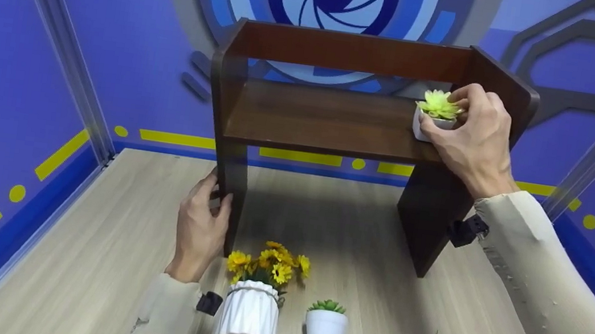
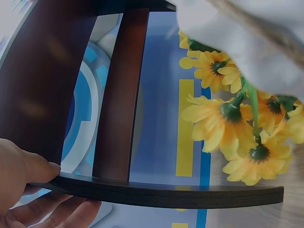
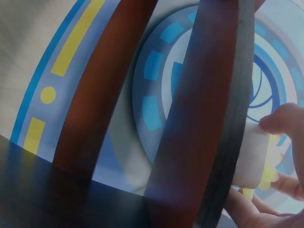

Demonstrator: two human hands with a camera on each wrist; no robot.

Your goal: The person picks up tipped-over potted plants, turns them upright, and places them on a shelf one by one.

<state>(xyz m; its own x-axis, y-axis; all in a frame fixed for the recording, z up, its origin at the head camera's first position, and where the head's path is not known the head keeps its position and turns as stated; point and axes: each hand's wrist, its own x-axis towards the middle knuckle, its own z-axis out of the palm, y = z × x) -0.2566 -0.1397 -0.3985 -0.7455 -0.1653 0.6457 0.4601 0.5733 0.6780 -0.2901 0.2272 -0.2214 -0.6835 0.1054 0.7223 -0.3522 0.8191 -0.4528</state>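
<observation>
A dark brown wooden shelf (image 1: 327, 119) stands upright on the table. My right hand (image 1: 476, 139) pinches a small light-green succulent in a square white pot (image 1: 436, 105), thumb at the near side and fingers behind. The pot is at the right end of the shelf board, close to the right side panel. In the right wrist view, the white pot (image 3: 251, 159) shows past the board's front edge. My left hand (image 1: 201, 229) holds the left side panel, thumb on one face and fingers (image 2: 71, 211) on the other.
In front of the shelf, a white pleated pot with yellow flowers (image 1: 248, 316) is near the left wrist. To its right is a small round white pot with a green succulent (image 1: 326, 332). Blue printed walls (image 1: 117, 51) enclose the wood-grain table (image 1: 107, 257).
</observation>
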